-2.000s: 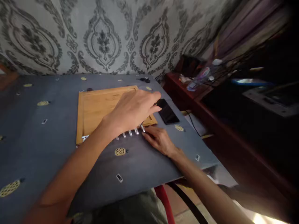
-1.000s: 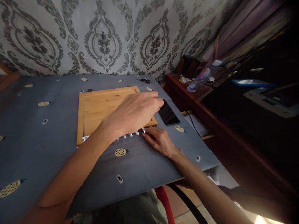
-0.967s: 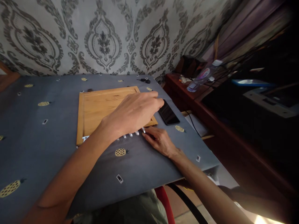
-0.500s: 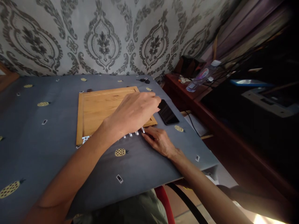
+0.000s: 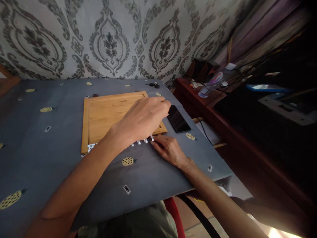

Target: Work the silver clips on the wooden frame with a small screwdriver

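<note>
A wooden board with a raised frame [image 5: 106, 115] lies flat on the table. My left hand [image 5: 146, 114] reaches across its right part, fingers curled together; whatever is between them is hidden. At the board's front edge, my right hand [image 5: 169, 148] rests low on the cloth, its fingertips closed at a small shiny white strip [image 5: 152, 138]. Several similar white pieces [image 5: 139, 142] stick out along that edge, partly covered by my left forearm. A patterned white piece [image 5: 90, 147] shows at the board's front left corner.
A black phone [image 5: 178, 119] lies right of the board, with keys [image 5: 154, 85] behind it. Grey cloth with pineapple prints covers the table [image 5: 61, 138]. To the right, a plastic bottle [image 5: 210, 84] stands on a dark red desk [image 5: 190, 94]. Patterned wallpaper [image 5: 136, 29] closes the back.
The view has shifted very slightly. Both hands keep the same place and pose, and the board has not moved.
</note>
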Available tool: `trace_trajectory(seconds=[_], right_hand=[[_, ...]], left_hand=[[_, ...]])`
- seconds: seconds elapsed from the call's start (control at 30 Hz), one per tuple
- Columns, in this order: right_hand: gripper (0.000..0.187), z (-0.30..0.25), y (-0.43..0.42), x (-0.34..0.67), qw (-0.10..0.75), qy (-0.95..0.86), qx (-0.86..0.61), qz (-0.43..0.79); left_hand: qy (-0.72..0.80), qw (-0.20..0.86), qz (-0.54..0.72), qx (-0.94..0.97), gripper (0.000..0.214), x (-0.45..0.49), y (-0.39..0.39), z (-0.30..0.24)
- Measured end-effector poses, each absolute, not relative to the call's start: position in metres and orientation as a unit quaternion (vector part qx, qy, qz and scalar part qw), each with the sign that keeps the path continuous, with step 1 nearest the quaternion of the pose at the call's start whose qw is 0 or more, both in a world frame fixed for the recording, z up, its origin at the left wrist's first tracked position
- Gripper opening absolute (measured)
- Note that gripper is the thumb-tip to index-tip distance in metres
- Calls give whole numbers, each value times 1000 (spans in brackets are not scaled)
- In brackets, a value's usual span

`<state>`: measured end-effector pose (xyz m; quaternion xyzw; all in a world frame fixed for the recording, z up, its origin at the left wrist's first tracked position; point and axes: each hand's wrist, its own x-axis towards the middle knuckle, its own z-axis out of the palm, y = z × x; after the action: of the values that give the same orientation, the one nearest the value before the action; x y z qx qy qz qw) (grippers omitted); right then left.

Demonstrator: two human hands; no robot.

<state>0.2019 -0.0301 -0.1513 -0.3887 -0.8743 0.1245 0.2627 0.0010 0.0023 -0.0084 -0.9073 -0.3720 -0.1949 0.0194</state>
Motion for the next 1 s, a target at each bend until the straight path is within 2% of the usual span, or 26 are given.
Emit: trace_trajectory(seconds=[1.0], right_hand=[[30,-151,-30,203,265,-868,-389,159]], left_hand=[[-376,-28,-208,-903,23,0,2,-5]])
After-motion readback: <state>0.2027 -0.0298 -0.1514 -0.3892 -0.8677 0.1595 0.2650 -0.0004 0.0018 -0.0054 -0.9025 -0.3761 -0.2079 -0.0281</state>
